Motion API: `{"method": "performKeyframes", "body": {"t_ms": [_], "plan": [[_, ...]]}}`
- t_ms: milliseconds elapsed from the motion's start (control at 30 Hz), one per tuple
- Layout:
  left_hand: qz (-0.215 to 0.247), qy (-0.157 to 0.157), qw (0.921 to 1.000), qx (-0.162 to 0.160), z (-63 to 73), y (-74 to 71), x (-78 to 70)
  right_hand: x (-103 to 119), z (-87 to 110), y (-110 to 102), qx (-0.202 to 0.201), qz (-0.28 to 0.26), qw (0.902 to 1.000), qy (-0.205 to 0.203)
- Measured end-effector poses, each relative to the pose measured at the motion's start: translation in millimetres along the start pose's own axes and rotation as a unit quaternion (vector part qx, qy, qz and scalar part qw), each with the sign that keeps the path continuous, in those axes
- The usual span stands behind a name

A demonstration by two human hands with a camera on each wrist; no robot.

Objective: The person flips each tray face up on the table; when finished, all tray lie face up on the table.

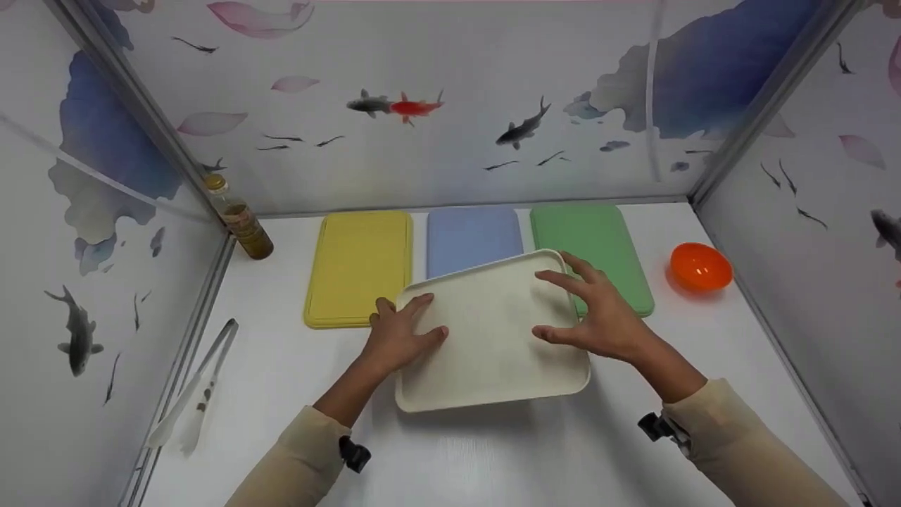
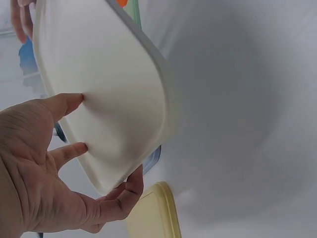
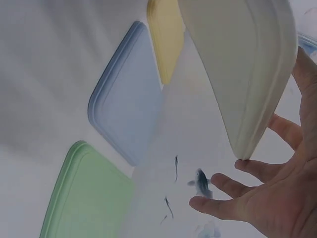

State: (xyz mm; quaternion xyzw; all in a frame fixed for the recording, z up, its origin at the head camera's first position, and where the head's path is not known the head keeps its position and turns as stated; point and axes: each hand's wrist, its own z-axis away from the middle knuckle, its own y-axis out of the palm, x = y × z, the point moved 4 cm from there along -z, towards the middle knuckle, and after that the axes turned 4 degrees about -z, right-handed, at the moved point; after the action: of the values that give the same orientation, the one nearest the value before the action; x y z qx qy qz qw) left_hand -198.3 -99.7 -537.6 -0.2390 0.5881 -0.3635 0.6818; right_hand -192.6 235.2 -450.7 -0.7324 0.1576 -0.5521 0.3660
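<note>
A shallow cream tray point(image 1: 486, 345) is held tilted above the white table, casting a shadow below. At its left edge my left hand point(image 1: 401, 334) grips it. Two fingertips press the upper face, and the other fingers curl round the edge in the left wrist view. My right hand point(image 1: 598, 310) is at the opposite side with fingers spread. In the right wrist view, one fingertip touches the tray's corner and two other fingers stand apart from it. The tray partly hides the flat blue board point(image 1: 471, 236) and the flat green board point(image 1: 598, 246) behind it.
Left of the blue board lies a flat yellow board point(image 1: 362, 267). An orange bowl point(image 1: 700, 267) stands at the right, near the wall. On the left are an oil bottle point(image 1: 243, 222) and tongs point(image 1: 200, 387). Printed walls enclose the table on three sides.
</note>
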Motion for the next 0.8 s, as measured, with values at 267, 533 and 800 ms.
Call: {"method": "performKeyframes", "body": {"t_ms": [267, 533, 800], "plan": [[-0.049, 0.006, 0.9987, -0.008, 7.0, -6.9, -10.3, -24, 6.4, 16, 0.005, 0.01, 0.9994, 0.034], [-0.093, 0.008, 0.9956, -0.007, 10.1, 4.6, -11.0, -44, 16.9, 38, 0.01, 0.028, 0.9976, 0.063], [-0.114, 0.0, 0.9935, 0.003, 9.7, 20.9, -4.3, -61, 22.9, 56, 0.029, 0.021, 0.996, 0.082]]}}
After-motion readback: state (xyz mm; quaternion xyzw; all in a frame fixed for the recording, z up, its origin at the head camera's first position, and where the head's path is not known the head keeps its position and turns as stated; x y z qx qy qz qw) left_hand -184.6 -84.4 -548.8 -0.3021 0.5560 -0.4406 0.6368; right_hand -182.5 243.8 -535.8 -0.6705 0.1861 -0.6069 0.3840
